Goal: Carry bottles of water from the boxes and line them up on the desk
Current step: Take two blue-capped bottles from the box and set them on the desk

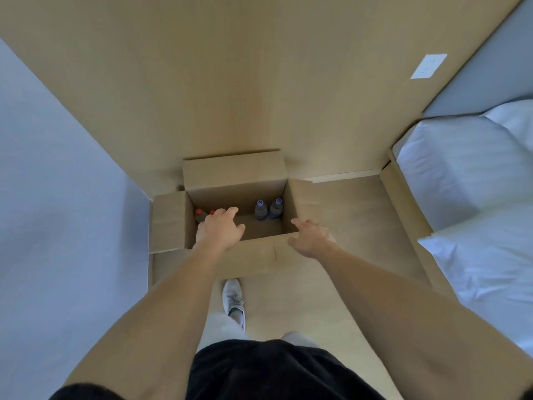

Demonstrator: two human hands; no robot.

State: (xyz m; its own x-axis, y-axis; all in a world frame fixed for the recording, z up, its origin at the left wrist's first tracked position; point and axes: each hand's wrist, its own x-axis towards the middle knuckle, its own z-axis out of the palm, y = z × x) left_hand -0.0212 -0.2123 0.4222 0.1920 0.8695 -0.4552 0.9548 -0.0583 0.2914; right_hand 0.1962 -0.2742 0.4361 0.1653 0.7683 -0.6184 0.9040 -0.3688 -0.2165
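Note:
An open cardboard box (235,174) stands on the floor against the wooden wall, flaps spread. Inside at the right stand two blue-capped water bottles (268,209). At the left stand two red-capped bottles (199,215), partly hidden by my left hand (220,228). That hand reaches over the box's left side with fingers spread and holds nothing. My right hand (310,236) hovers over the box's near right corner, fingers loosely extended and empty.
A bed with white bedding (461,183) fills the right side. A grey-white wall (57,197) closes the left. A white wall socket (428,65) sits on the wooden panel. My foot in a white shoe (233,298) stands just before the box.

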